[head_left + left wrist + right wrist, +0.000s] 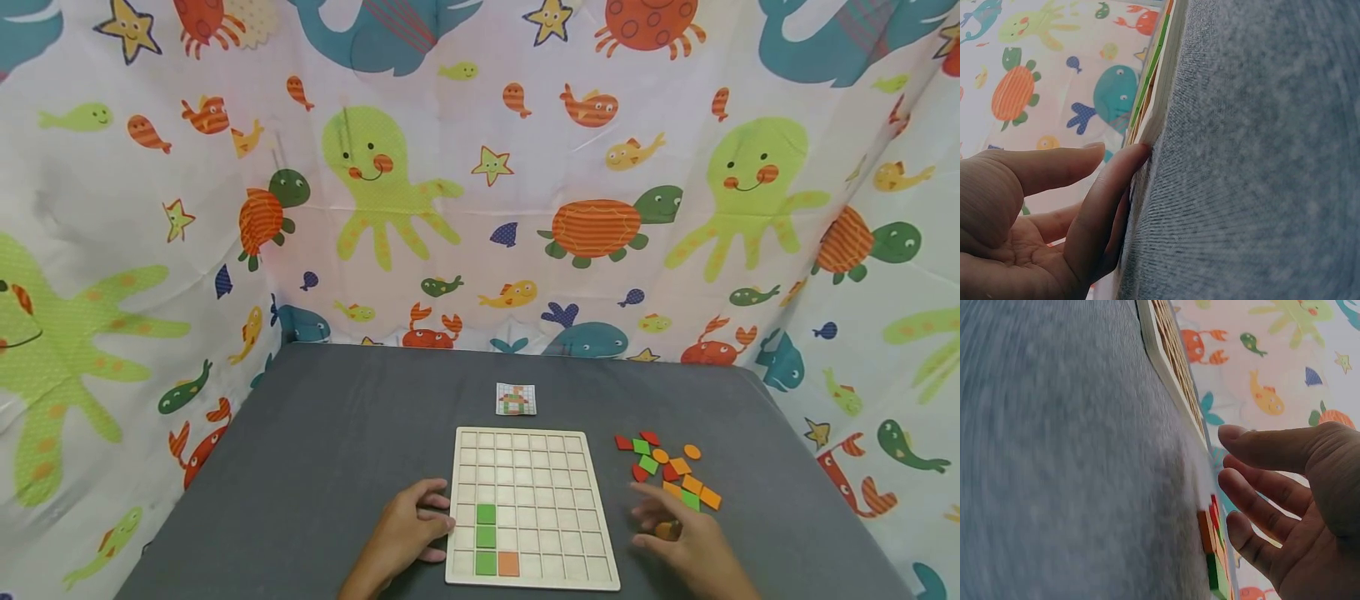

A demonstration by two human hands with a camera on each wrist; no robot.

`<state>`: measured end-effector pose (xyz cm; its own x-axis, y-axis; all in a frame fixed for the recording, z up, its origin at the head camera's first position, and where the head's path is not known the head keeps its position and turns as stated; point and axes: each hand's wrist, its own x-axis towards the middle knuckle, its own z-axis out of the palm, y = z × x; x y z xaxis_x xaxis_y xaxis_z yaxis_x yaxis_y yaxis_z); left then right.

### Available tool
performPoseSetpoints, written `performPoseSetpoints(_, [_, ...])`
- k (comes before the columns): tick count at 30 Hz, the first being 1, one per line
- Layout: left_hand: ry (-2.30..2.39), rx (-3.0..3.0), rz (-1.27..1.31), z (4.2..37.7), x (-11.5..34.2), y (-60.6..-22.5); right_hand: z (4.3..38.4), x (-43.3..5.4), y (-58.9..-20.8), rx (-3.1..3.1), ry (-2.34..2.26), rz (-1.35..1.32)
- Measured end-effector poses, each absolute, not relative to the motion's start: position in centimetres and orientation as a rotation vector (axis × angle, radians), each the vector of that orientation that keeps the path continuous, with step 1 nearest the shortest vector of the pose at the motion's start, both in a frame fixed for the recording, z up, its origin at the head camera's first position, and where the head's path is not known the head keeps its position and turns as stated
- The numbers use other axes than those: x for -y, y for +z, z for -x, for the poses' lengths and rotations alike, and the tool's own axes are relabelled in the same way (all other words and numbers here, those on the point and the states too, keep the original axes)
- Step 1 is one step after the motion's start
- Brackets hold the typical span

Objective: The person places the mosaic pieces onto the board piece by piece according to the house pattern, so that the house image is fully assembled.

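A pale wooden grid board (555, 525) lies on the table, with three green square tiles (486, 537) stacked in one column and an orange square tile (508, 564) beside the lowest. At its left edge rests my left hand (405, 529), fingers loosely bent; the left wrist view shows a fingertip right at the board's rim (1155, 115). My right hand (686, 533) hovers right of the board, thumb and fingers apart and nothing held. An orange-brown piece (666, 530) shows between thumb and fingers, lying beyond them on the table in the right wrist view.
Loose red, green and orange tiles (679, 467) lie scattered right of the board, just past my right hand. A small card with a coloured grid picture (516, 399) sits behind the board. A sea-animal curtain (465, 208) borders the grey table (360, 417).
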<state>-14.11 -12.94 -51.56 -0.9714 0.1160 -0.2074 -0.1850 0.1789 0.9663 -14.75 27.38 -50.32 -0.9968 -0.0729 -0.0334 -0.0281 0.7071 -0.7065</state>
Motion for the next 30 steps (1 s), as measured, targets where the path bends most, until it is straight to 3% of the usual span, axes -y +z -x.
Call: performPoseSetpoints(30, [1.874, -2.222, 0.070, 14.1, 13.0, -51.5, 15.7, -30.3, -50.6, -2.861, -0.887, -0.017])
